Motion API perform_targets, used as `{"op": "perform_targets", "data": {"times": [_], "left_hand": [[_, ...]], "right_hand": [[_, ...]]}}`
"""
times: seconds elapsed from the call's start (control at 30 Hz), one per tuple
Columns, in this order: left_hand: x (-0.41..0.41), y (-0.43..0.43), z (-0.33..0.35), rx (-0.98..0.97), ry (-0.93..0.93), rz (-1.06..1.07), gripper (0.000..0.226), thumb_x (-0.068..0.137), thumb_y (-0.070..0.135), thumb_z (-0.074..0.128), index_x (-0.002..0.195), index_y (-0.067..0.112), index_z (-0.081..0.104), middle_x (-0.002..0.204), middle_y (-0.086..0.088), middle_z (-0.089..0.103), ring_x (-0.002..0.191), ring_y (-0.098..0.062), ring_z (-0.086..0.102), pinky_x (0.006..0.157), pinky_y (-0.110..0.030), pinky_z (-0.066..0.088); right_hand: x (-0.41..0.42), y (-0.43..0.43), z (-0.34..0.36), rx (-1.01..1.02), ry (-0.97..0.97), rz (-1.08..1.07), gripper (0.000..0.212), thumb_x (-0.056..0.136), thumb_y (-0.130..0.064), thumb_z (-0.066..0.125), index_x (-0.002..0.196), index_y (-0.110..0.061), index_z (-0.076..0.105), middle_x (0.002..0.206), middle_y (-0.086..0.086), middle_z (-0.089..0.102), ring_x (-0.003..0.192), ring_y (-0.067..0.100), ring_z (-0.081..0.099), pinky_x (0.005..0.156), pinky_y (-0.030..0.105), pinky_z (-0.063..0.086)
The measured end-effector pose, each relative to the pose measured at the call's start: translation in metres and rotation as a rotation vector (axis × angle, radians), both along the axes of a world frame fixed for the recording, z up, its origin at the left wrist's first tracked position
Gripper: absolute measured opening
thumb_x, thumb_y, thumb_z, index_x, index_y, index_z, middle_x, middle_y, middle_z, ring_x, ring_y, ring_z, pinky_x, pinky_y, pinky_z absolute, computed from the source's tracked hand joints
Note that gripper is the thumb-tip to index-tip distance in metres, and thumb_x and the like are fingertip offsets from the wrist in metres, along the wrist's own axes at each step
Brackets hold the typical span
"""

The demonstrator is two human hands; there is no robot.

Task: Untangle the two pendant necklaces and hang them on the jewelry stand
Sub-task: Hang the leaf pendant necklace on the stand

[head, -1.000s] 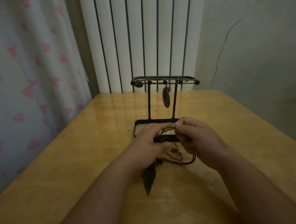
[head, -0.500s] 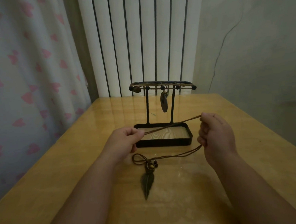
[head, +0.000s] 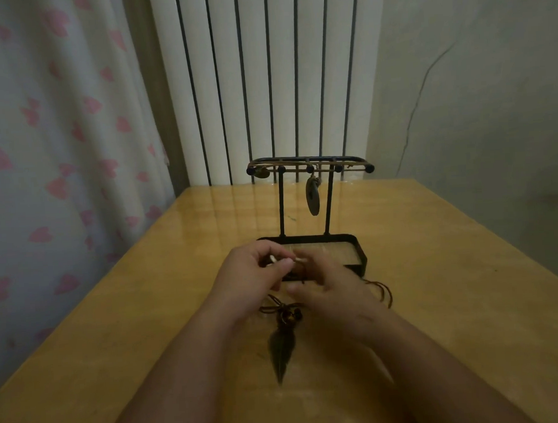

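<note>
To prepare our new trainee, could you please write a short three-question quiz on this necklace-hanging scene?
1. True or false: the leaf pendant hangs from the jewelry stand.
2. Where is the oval pendant? A) hanging from the stand's top bar B) lying in the stand's tray C) on the floor
3. Which is nearer the slack loop of the cord: the left hand or the right hand?

Key: 1. False, it lies on the table. 2. A. 3. The right hand.

two hands (head: pixel 253 277), two necklaces (head: pixel 282 347), one stand (head: pixel 360 252) — one table (head: pixel 452 283).
</note>
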State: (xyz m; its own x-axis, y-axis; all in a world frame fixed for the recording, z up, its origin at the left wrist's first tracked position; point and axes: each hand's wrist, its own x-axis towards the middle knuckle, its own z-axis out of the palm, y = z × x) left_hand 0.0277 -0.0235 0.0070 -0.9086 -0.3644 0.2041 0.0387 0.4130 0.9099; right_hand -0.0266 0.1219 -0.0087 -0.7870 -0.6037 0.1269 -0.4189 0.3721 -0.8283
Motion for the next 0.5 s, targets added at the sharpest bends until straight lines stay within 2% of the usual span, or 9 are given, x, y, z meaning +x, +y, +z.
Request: {"op": "perform_targets", "data": {"times": [0.03, 0.1, 0.17, 0.23, 0.33, 0.37, 0.43, 0.5], "left_hand": [[0.000, 0.002, 0.000, 0.002, 0.005, -0.012, 0.015, 0.091, 0.019, 0.066, 0.088, 0.032, 0.072, 0.084, 0.005, 0.072, 0.075, -0.011, 0.066, 0.069, -0.029, 0.054], [0.000, 0.001, -0.001, 0.000, 0.024, 0.000, 0.015, 0.092, 0.018, 0.064, 0.088, 0.031, 0.071, 0.081, 0.004, 0.072, 0.070, -0.008, 0.064, 0.066, -0.026, 0.051], [-0.003, 0.000, -0.003, 0.042, 0.041, 0.023, 0.015, 0.094, 0.018, 0.061, 0.089, 0.029, 0.070, 0.081, 0.001, 0.070, 0.068, -0.012, 0.061, 0.068, -0.030, 0.054], [-0.005, -0.001, -0.003, 0.211, 0.066, -0.013, 0.017, 0.096, 0.016, 0.057, 0.089, 0.025, 0.069, 0.077, -0.002, 0.068, 0.063, -0.014, 0.057, 0.065, -0.034, 0.054], [-0.006, 0.001, 0.004, 0.649, 0.147, -0.145, 0.015, 0.100, 0.014, 0.050, 0.094, 0.014, 0.063, 0.071, -0.003, 0.059, 0.054, -0.013, 0.047, 0.052, -0.027, 0.042], [-0.006, -0.001, 0.006, 0.741, 0.150, -0.163, 0.015, 0.101, 0.015, 0.048, 0.096, 0.012, 0.061, 0.070, -0.002, 0.056, 0.052, -0.012, 0.045, 0.049, -0.025, 0.039], [-0.006, -0.007, 0.008, 0.783, 0.116, -0.162, 0.016, 0.102, 0.019, 0.046, 0.096, 0.012, 0.059, 0.067, -0.001, 0.052, 0.050, -0.012, 0.041, 0.046, -0.024, 0.034], [-0.008, -0.015, 0.010, 0.676, 0.072, -0.140, 0.018, 0.102, 0.021, 0.046, 0.093, 0.012, 0.058, 0.066, -0.001, 0.049, 0.051, -0.012, 0.041, 0.047, -0.025, 0.034]], "right_hand": [[0.002, -0.003, -0.003, 0.013, -0.015, 0.023, 0.038, 0.092, -0.037, 0.060, 0.129, -0.041, 0.051, 0.116, -0.024, 0.060, 0.108, -0.001, 0.056, 0.094, 0.031, 0.051], [0.001, -0.005, 0.000, 0.003, -0.026, -0.012, 0.013, 0.096, -0.034, 0.053, 0.103, -0.035, 0.064, 0.090, -0.012, 0.068, 0.085, 0.002, 0.063, 0.081, 0.029, 0.055], [-0.002, -0.001, 0.005, -0.082, -0.056, -0.054, 0.022, 0.099, -0.033, 0.049, 0.088, -0.029, 0.067, 0.073, -0.008, 0.063, 0.068, 0.008, 0.059, 0.067, 0.027, 0.052], [-0.003, 0.001, 0.013, -0.166, -0.090, -0.070, 0.027, 0.099, -0.034, 0.048, 0.085, -0.026, 0.069, 0.070, -0.008, 0.061, 0.063, 0.007, 0.055, 0.058, 0.025, 0.047], [-0.004, -0.003, 0.025, -0.157, -0.051, -0.097, 0.025, 0.098, -0.035, 0.048, 0.087, -0.029, 0.069, 0.067, -0.009, 0.060, 0.058, 0.002, 0.050, 0.056, 0.023, 0.039], [-0.005, -0.005, 0.031, -0.134, -0.031, -0.105, 0.024, 0.099, -0.036, 0.048, 0.088, -0.028, 0.068, 0.066, -0.009, 0.058, 0.058, 0.003, 0.049, 0.056, 0.024, 0.038], [-0.007, -0.009, 0.041, -0.095, 0.002, -0.115, 0.025, 0.099, -0.035, 0.047, 0.089, -0.026, 0.067, 0.068, -0.007, 0.059, 0.061, 0.008, 0.052, 0.058, 0.025, 0.041], [-0.008, -0.014, 0.051, -0.061, 0.038, -0.129, 0.025, 0.100, -0.035, 0.045, 0.092, -0.025, 0.067, 0.070, -0.006, 0.064, 0.066, 0.009, 0.057, 0.062, 0.026, 0.044]]}}
